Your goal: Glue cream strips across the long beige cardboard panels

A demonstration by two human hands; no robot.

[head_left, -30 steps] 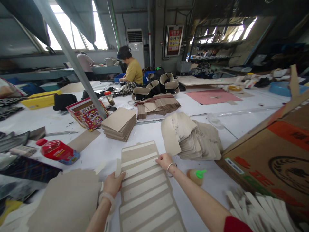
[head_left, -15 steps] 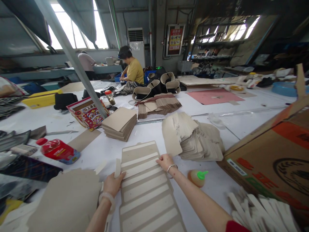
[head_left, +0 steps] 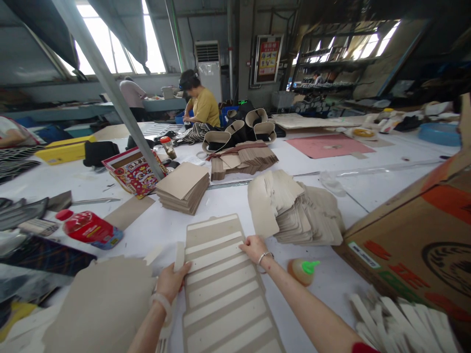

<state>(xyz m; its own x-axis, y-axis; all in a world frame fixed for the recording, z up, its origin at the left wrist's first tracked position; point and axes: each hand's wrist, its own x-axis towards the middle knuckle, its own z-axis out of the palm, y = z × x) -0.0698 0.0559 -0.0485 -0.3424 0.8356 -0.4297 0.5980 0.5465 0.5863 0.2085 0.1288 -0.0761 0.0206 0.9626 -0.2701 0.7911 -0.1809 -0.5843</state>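
Observation:
A long grey-beige board panel (head_left: 230,226) lies in front of me, with several pale strips running across it. My left hand (head_left: 171,282) is at its left edge, thumb on the left end of one pale strip (head_left: 215,252). Another pale strip (head_left: 179,256) stands up out of that hand's closed fingers, and more strip ends show below the wrist. At the panel's right edge, my right hand (head_left: 255,249) pinches the right end of the strip that lies across the panel. A bottle with a green nozzle (head_left: 303,270) stands beside my right forearm.
Stacked cut board pieces (head_left: 294,208) lie beyond my right hand, with a cardboard box (head_left: 412,235) and loose strips (head_left: 401,318) at the right. On the left are large board pieces (head_left: 99,304) and a red bottle (head_left: 88,228). A metal post (head_left: 110,88) rises behind. Other people work farther back.
Both hands stay at the same strip on the panel. The view has shifted very slightly; nothing else visibly differs.

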